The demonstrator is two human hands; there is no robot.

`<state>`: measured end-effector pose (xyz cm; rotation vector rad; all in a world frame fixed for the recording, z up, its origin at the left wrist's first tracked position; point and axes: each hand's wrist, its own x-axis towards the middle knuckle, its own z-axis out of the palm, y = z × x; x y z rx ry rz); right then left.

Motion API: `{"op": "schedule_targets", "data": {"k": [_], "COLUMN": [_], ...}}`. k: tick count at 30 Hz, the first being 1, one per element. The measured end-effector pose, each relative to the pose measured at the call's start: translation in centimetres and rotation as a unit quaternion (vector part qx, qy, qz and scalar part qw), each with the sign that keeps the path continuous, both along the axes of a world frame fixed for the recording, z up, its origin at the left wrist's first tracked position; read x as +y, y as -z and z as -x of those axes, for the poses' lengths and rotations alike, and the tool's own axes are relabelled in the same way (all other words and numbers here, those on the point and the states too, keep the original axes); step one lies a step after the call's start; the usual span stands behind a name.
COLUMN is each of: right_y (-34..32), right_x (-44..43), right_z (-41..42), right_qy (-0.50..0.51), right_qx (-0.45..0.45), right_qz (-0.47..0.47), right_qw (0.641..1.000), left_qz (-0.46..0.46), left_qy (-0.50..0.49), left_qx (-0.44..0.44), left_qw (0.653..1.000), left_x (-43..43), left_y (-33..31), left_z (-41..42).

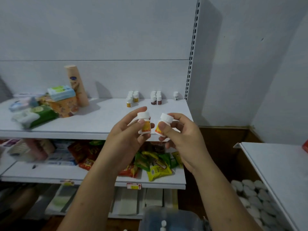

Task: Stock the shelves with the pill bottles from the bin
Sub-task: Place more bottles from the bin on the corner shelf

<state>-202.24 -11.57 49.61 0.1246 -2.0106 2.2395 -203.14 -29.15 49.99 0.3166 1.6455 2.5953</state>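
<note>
Left grip (pixel 126 135) pinched a bottle (pixel 144 125); right grip (pixel 181 135) pinched a second bottle (pixel 162 125), tilted. Placing both together could topple the rows (pixel 132 97) on the shelf (pixel 100 117).

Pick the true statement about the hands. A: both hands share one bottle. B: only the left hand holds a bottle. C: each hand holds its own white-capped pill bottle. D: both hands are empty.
C: the left hand pinches one yellow-labelled pill bottle, and the right hand pinches a second pill bottle beside it.
</note>
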Motion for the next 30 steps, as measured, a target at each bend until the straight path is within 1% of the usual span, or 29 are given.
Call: {"op": "schedule_targets", "data": {"k": [4, 6, 8, 10, 12, 16, 21, 24, 28, 30], "right_y": [1.9, 3.2, 4.8, 6.2, 7.2, 8.6, 10.1, 10.3, 10.3, 10.3], "right_x": [-2.8, -4.1, -5.2, -6.1, -7.1, -9.3, -11.3, -12.0, -12.6, -12.7], "right_z": [4.6, 8.1, 12.3, 16.7, 20.8, 28.1, 34.9, 37.6, 39.1, 39.3], "right_qy": [0.023, 0.046, 0.066, 0.081, 0.097, 0.127, 0.138, 0.131, 0.093, 0.084], "right_qx": [0.019, 0.020, 0.010, -0.007, -0.015, -0.018, -0.046, -0.055, -0.067, -0.073], "right_qz": [-0.067, -0.115, -0.147, -0.173, -0.193, -0.218, -0.240, -0.252, -0.229, -0.228], "right_qw": [0.997, 0.992, 0.987, 0.982, 0.976, 0.968, 0.960, 0.957, 0.967, 0.967], "left_qz": [0.109, 0.190, 0.288, 0.379, 0.421, 0.466, 0.451, 0.455, 0.435, 0.437], "left_qy": [-0.060, -0.083, -0.114, -0.146, -0.150, -0.127, -0.104, -0.118, -0.138, -0.151], "left_qx": [0.023, 0.050, 0.083, 0.105, 0.104, 0.088, 0.084, 0.099, 0.092, 0.092], "left_qw": [0.992, 0.977, 0.947, 0.908, 0.888, 0.871, 0.882, 0.877, 0.885, 0.882], "left_x": [-3.9, -5.9, -7.6, -8.8, -9.4, -10.0, -10.6, -10.7, -10.4, -10.1], "left_y": [1.5, 2.7, 4.1, 5.3, 6.5, 9.0, 10.4, 10.8, 11.1, 11.3], "left_z": [3.8, 6.8, 10.6, 14.9, 19.2, 26.0, 30.6, 31.8, 32.3, 32.6]}}
